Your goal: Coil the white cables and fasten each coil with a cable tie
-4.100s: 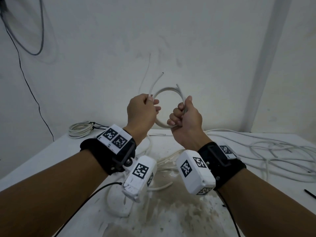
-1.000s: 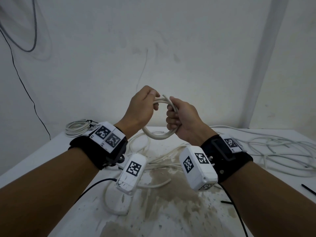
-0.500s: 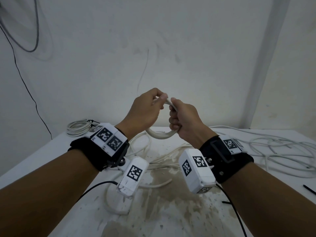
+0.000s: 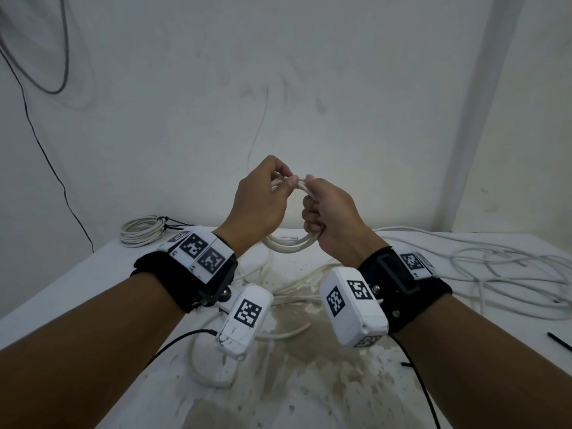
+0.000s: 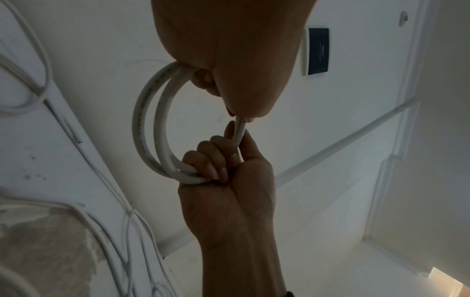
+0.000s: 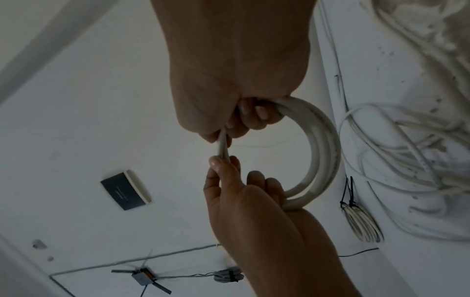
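I hold a small coil of white cable in the air above the table, upright and about hand-sized. My left hand pinches the top strands between thumb and fingertips. My right hand grips the coil's right side in a fist, its thumb meeting the left fingertips at the top. In the left wrist view the coil arcs from the left hand down into the right fist. The right wrist view shows the coil between the right hand and left hand. No cable tie shows in either hand.
A tied coil with black ties lies at the table's back left corner. Loose white cables sprawl over the right side and under my wrists. Black cable ties lie at the right edge. The white table is stained in the middle.
The cable's free end that stuck up four seconds ago now lies within the coil. Over the last second my left fingers have shifted to pinch the coil's top beside the right thumb.
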